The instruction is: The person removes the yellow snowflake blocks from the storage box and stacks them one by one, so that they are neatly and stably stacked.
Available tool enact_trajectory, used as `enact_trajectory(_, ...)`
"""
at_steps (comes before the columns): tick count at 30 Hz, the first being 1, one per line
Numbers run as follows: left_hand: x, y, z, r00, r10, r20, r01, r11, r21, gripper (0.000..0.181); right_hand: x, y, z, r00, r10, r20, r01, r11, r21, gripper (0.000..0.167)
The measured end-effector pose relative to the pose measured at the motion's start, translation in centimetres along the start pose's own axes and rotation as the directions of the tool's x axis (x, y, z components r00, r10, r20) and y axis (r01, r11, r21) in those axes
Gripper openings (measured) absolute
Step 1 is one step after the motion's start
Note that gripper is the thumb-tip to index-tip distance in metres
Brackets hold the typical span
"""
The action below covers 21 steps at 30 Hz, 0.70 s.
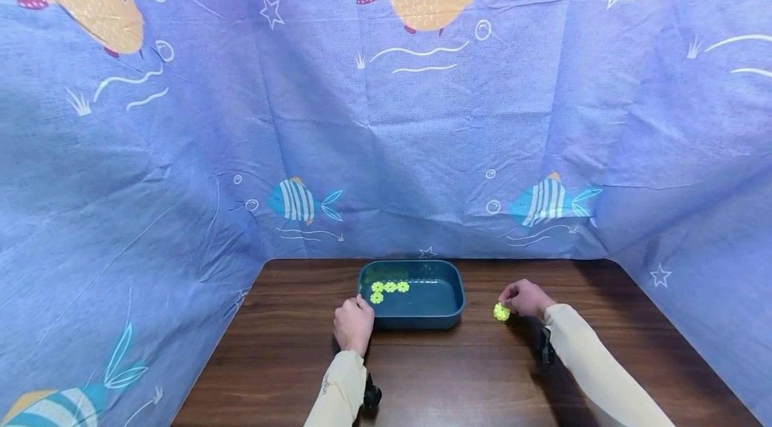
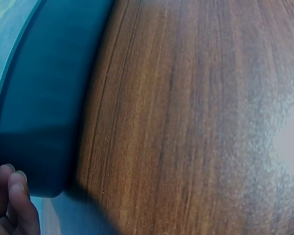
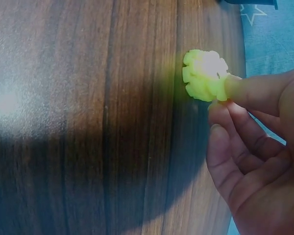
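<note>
My right hand [image 1: 528, 299] pinches a yellow-green flower-shaped piece [image 1: 501, 312] between thumb and fingertips, to the right of the tray. In the right wrist view the piece [image 3: 202, 74] shows notched petals and partly washes out in bright light; whether it is one piece or a stack I cannot tell. My left hand [image 1: 353, 325] grips the front left corner of a dark teal rectangular tray [image 1: 416, 322]. Curled fingers [image 2: 20, 196] show beside the tray's outer wall [image 2: 39, 98] in the left wrist view. Inside the tray, toward its left, lie several similar flower pieces [image 1: 390, 287], in an L-shaped arrangement.
The tray stands on a dark brown wood-grain table [image 1: 434, 373], near its back edge. A blue fish-print cloth [image 1: 422, 145] hangs behind the table and along both sides. Each wrist wears a black device, such as the one [image 1: 547, 346] on the right.
</note>
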<state>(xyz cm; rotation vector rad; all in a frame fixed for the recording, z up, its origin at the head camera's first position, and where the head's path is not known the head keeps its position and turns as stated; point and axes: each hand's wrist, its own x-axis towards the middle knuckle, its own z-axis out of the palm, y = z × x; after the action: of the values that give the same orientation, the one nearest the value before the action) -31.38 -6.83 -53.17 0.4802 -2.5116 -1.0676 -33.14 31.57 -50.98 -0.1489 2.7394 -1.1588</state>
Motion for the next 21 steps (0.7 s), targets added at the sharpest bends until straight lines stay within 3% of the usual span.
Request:
enact_trajectory(6,0.0,-0.1,0.0,1.000,0.006,-0.007,-0.006,1.000,-0.008,0.039,0.1,0.1,0.2,1.000,0.008,-0.019,-0.009,0.997,-0.076,0.011)
enact_trajectory(11,-0.1,0.0,0.1,1.000,0.007,-0.006,-0.007,1.000,-0.011,0.039,0.1,-0.2,-0.1,0.998,-0.047,-0.030,0.038,0.970,-0.240,0.007)
enact_trajectory(15,-0.1,0.0,0.1,1.000,-0.004,-0.001,0.004,1.000,-0.014,0.038,0.1,-0.8,-0.4,0.996,-0.087,0.024,0.090,0.934,-0.344,0.010)
enact_trajectory(21,-0.1,0.0,0.0,1.000,-0.013,0.003,0.013,1.000,-0.018,0.038,0.3,-1.2,0.3,0.982,-0.138,0.127,0.179,0.890,-0.419,0.031)
